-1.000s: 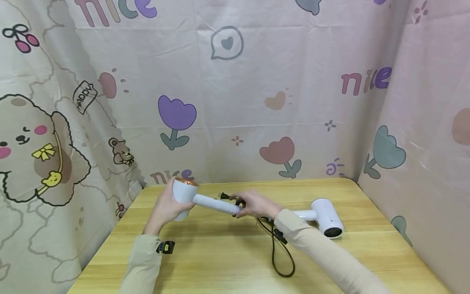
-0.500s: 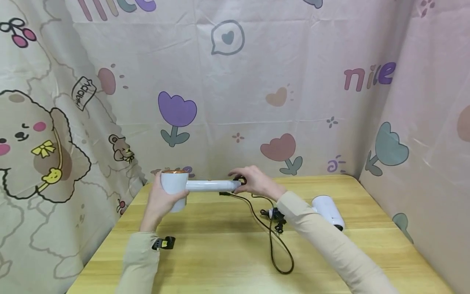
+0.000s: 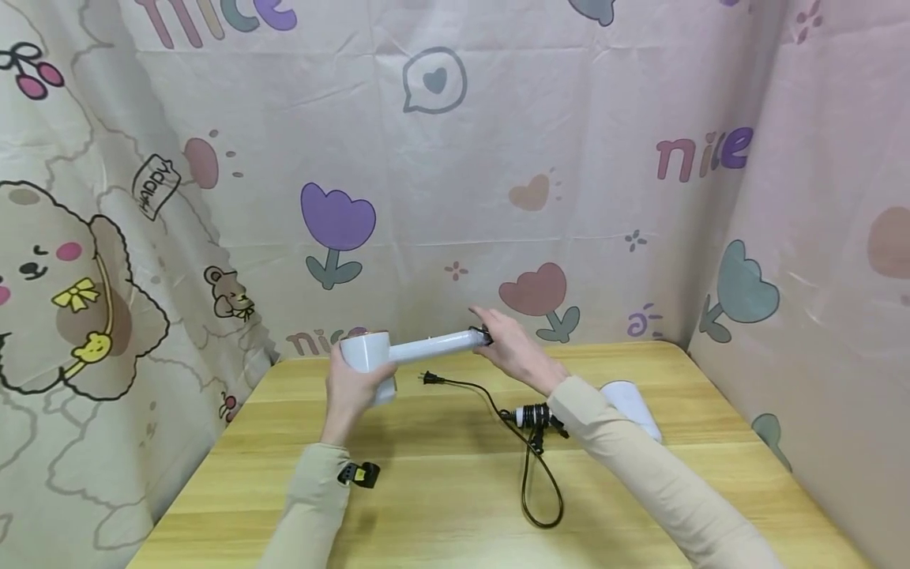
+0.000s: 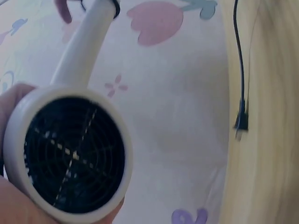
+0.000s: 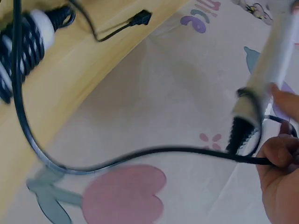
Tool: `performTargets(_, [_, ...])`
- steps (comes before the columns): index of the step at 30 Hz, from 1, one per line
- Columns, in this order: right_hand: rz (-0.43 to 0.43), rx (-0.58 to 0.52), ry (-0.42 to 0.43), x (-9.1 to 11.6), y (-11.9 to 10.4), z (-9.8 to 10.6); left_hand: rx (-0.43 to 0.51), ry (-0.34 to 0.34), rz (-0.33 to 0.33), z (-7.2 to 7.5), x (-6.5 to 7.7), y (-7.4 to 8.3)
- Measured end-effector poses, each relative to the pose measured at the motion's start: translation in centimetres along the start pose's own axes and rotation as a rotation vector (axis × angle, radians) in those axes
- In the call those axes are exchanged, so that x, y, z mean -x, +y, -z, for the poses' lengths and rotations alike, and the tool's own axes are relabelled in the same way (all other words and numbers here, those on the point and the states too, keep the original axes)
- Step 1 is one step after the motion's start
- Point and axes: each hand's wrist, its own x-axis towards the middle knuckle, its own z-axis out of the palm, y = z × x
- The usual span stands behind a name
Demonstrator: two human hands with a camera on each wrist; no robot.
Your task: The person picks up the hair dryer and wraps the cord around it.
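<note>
Above the wooden table (image 3: 441,506), both hands' fingers clamp a white hair dryer (image 3: 412,352), curtain (image 3: 498,174) behind.

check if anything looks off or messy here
Nothing looks damaged or spilled. The left hand grips the dryer head, the right hand its handle end. Its cord trails loose across the table, plug unplugged. A second dryer lies partly hidden behind the right sleeve.

White hair dryer (image 3: 398,353), black cord (image 3: 529,466), yellow wooden table (image 3: 441,506).
</note>
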Motion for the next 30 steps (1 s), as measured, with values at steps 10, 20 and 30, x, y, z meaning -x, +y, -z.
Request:
performTargets(10, [-0.518,-0.776,0.079,0.3,-0.4,0.6,0.208,0.107,0.059,-2.2,0.8,-0.1])
performTargets(20, [-0.599,-1.204,-0.168,0.8,0.8,1.2,0.354,0.05,0.12,-2.6,0.8,0.2])
performTargets(30, [-0.464,-0.952,-0.093,1.8,1.8,0.8,0.442,-0.056,0.217,-2.6,0.6,0.2])
